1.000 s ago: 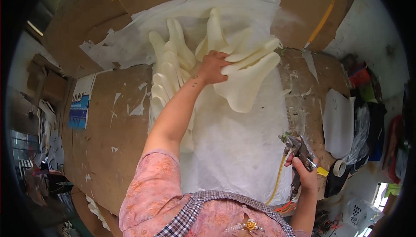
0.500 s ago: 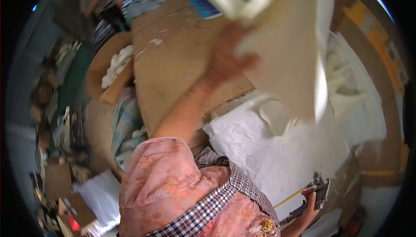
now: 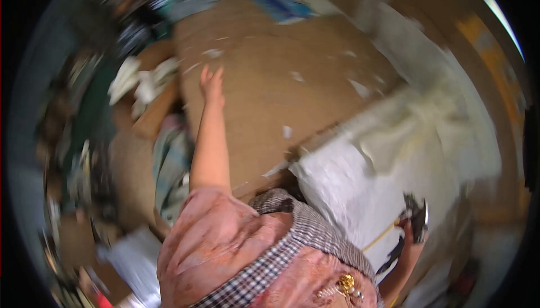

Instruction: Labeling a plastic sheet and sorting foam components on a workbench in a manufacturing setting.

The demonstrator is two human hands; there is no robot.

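Note:
My left hand (image 3: 211, 84) is stretched out to the left over the edge of the brown cardboard-covered table (image 3: 292, 77), fingers spread and holding nothing. My right hand (image 3: 409, 239) at the lower right grips a dark metal hand tool (image 3: 417, 221) with a yellow hose trailing from it, over the white padding sheet (image 3: 360, 190). Cream foam pieces (image 3: 416, 128) lie blurred on the white sheet, to the right of my left arm.
A brown box with white scraps (image 3: 143, 91) stands left of the table below my left hand. A blue booklet (image 3: 284, 7) lies at the table's far end. White paper scraps litter the cardboard. Cluttered floor and boxes fill the left side.
The view has swung left. My left hand lifted a large cream foam piece off the pile, carried it leftward, and now is empty with fingers spread. My right hand still holds the tool.

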